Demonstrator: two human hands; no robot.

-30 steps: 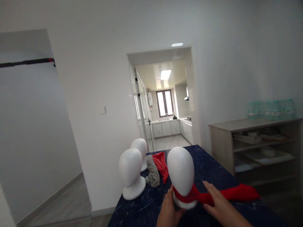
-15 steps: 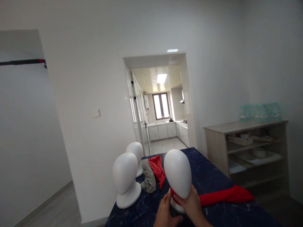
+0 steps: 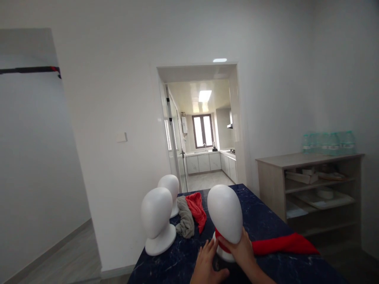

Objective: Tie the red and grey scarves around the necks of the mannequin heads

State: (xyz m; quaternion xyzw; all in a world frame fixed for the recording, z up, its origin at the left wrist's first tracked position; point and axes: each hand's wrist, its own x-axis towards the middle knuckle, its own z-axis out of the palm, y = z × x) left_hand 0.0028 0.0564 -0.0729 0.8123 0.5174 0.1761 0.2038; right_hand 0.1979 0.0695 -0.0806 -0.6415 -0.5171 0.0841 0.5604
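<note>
The table (image 3: 263, 225) bears a near head (image 3: 225, 211), upright between the hands, and two more heads (image 3: 156, 209) at the left. The scarf (image 3: 284, 244) shows at the near head's neck and lies out rightward on the table. The right hand (image 3: 240, 252) curls round that neck, thumb over the scarf; whether it grips is unclear. The left hand (image 3: 207, 262) is loosely open just beside, its thumb spread from the fingers.

Smooth, matt mannequin head (image 3: 225, 211), cloth scarf (image 3: 286, 243), marble-look tabletop (image 3: 260, 221)
</note>
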